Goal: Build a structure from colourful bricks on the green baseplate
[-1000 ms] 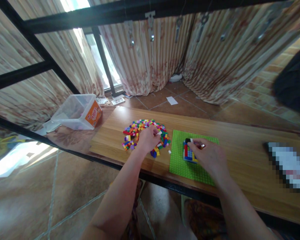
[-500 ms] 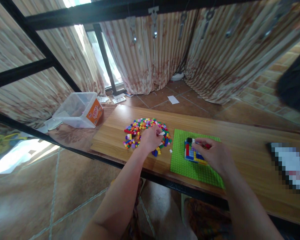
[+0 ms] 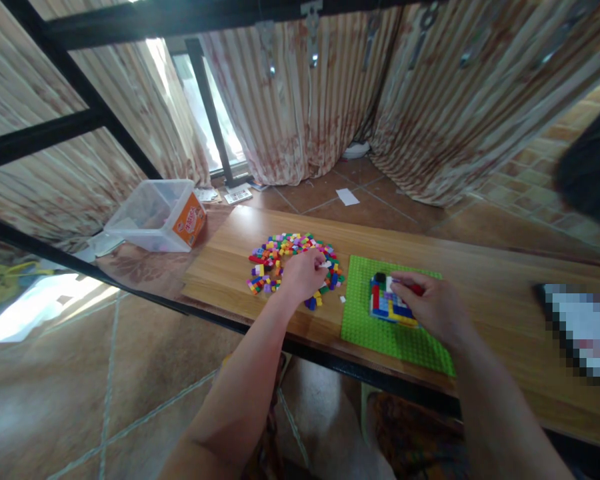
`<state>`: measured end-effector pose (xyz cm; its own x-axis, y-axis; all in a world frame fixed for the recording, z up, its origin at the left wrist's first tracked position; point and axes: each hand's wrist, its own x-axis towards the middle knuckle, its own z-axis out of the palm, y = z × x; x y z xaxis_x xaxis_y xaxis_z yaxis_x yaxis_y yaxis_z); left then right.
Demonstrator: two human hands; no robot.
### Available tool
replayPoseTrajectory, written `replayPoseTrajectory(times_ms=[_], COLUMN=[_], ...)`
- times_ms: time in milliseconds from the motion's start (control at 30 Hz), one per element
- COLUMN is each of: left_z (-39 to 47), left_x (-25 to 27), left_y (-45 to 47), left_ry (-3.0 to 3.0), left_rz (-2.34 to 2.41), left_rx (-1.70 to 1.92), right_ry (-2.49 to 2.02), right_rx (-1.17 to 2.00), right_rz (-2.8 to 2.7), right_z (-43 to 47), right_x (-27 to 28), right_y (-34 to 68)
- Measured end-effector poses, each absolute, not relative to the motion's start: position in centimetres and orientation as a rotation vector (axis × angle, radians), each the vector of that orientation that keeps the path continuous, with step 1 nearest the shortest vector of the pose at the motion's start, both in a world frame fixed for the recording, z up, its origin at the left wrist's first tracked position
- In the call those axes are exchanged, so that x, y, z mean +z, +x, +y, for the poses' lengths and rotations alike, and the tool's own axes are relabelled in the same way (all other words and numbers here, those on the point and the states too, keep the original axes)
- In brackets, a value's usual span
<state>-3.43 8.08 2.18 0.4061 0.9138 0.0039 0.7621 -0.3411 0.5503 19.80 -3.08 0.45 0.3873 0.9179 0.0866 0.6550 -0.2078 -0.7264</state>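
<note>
My left hand point(image 3: 303, 273) is over a pile of small coloured toy bricks point(image 3: 287, 247), its fingers pinched on a white toy brick point(image 3: 325, 265). To the right, a low block of joined bricks point(image 3: 384, 308) in red, blue, yellow and black sits on a green studded baseplate point(image 3: 357, 327). My right hand point(image 3: 430, 303) reaches over this block from the right. Its fingertips close on a white brick point(image 3: 390, 284) at the block's far side, beside a black one. A red brick shows beneath the fingers. Part of the block is hidden by that hand.
One loose white brick point(image 3: 343, 299) lies on the wooden table point(image 3: 220, 267) between pile and baseplate. A clear plastic bin point(image 3: 150, 217) with an orange label stands beyond the table's left end. At the right lies a blurred-out dark-edged object point(image 3: 580, 333).
My right fingertips have shifted slightly, and more of the white brick on the block shows. My left hand stays over the pile with its white brick. The view has tilted a little.
</note>
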Motion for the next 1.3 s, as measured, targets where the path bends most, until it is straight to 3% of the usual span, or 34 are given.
replayPoseTrajectory(times_ms=[800, 1300], left_z=[7.5, 6.7], left_x=[2.0, 1.4], left_y=[-3.1, -2.0], left_ry=[2.251, 2.118], left_rz=[1.420, 1.110], left_rx=[0.424, 0.671], right_ry=[-2.076, -2.059], right_rx=[0.434, 0.363], right_rz=[-1.336, -1.433], right_z=[-2.0, -2.2], right_x=[1.6, 0.6], right_y=[18.7, 19.0])
